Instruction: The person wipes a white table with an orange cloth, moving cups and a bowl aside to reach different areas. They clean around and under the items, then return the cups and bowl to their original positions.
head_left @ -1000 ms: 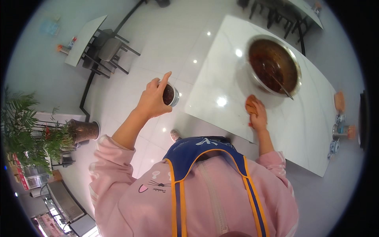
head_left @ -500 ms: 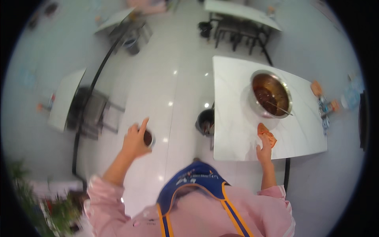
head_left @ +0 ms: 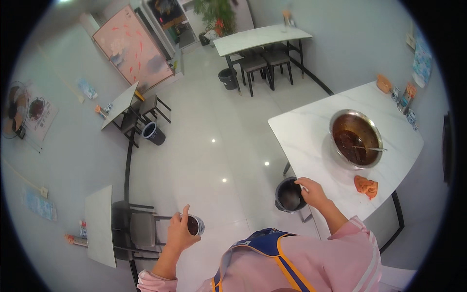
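Over on the left, the person's left hand (head_left: 179,232) has its fingers wrapped around a small round metal cup of dark liquid (head_left: 195,225), held out in the air over the glossy white tiled floor (head_left: 214,160), well apart from any table. The cup looks fairly full and has no lid, so a tilt of the wrist could send that dark liquid onto the tiles, and a wet shiny floor would be a slip hazard.

Moving right, the right hand (head_left: 314,193) hovers at the near edge of the white marble-topped table (head_left: 311,131), fingers loosely curled and slightly apart, holding nothing that can be made out. Just below it, beside the table's near corner, stands a black round waste bin (head_left: 290,195). The hand sits right over its rim, so a careless swing could knock the bin.

Further right, toward the middle of the table, sits a large steel basin of reddish-brown broth (head_left: 356,138) with a utensil resting in it; a bump to the table could slop it. Near the table's front edge lies a crumpled orange cloth (head_left: 366,186), close enough to be brushed off.
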Demonstrator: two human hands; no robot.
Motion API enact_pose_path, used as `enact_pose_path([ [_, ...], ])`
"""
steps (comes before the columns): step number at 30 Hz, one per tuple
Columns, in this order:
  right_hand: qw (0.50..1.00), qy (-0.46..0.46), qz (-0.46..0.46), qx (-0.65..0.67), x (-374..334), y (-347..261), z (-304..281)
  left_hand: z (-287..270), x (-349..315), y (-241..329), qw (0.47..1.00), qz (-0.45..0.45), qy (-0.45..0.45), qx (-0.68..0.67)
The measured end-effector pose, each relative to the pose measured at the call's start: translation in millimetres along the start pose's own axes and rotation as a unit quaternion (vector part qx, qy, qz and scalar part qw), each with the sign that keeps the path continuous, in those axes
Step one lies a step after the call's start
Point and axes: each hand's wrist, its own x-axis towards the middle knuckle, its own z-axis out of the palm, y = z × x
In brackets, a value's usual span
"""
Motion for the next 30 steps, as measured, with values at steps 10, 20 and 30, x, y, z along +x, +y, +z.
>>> enact_pose_path([
  [10, 0.996, -0.063, -0.064, -0.012, 216, -20, 101, -36, 160, -93, 0.998, -0.024, -0.058, 0.001],
  [20, 0.983, 0.068, 0.166, -0.043, 328, -1, 97, -80, 409, -159, 0.991, 0.132, -0.024, 0.025],
  [30, 0.893, 0.276, 0.345, -0.087, 344, 68, 67, -126, 677, -95, 0.961, 0.271, -0.013, 0.047],
])
